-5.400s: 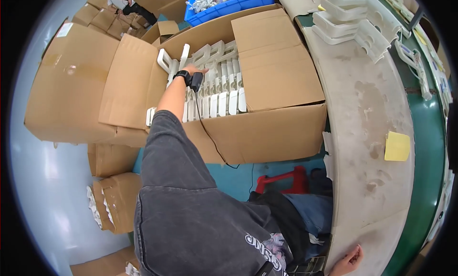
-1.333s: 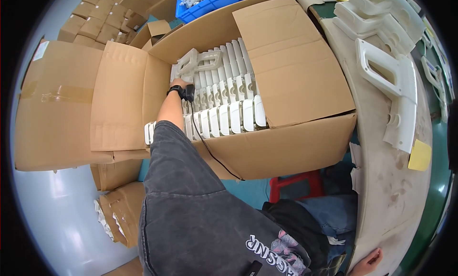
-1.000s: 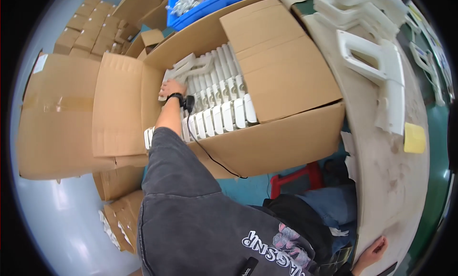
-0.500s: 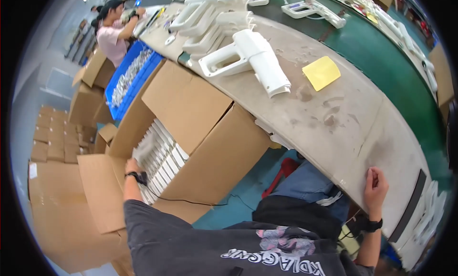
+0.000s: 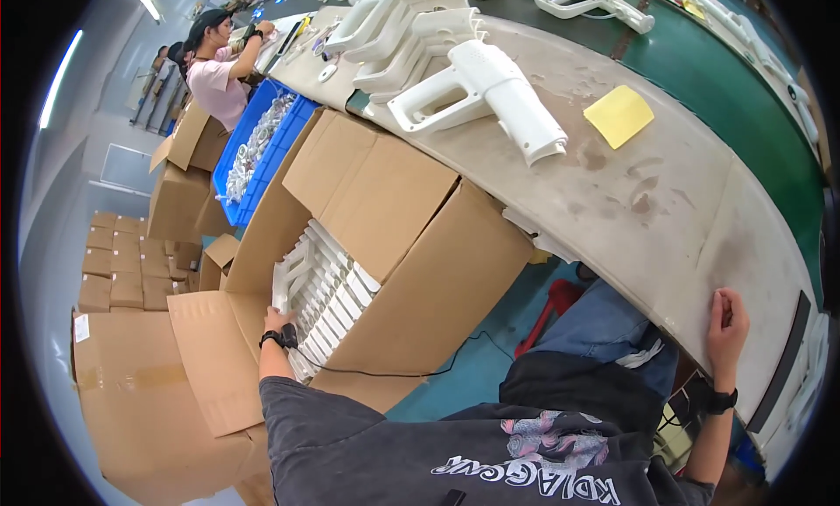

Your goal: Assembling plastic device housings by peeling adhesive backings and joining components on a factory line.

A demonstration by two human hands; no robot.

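Observation:
My left hand [image 5: 278,320] reaches into an open cardboard box [image 5: 437,283] on the left. Its fingers are closed on the near end of a white plastic gun-shaped shell [image 5: 294,277]; the fingertips are partly hidden. Beside that shell, several similar white shells [image 5: 337,306] stand packed in a slanted row. My right hand [image 5: 728,324] rests loosely curled on the near right edge of the worktable [image 5: 634,235], with nothing visible in it. Another white gun-shaped shell [image 5: 503,94] lies on the table beyond the box, against a stack of white shells [image 5: 411,55].
A yellow paper [image 5: 619,116] lies on the table, with a green conveyor belt [image 5: 691,94] behind it. A blue bin [image 5: 262,151] of small parts stands past the box. A black cable [image 5: 394,374] runs from my left wrist. A co-worker [image 5: 217,77] sits at far left.
The view has shifted, so the scene sits farther right. The shell at my left hand, blurred before, is now sharp at the row's left end. My right hand stays curled at the table edge.

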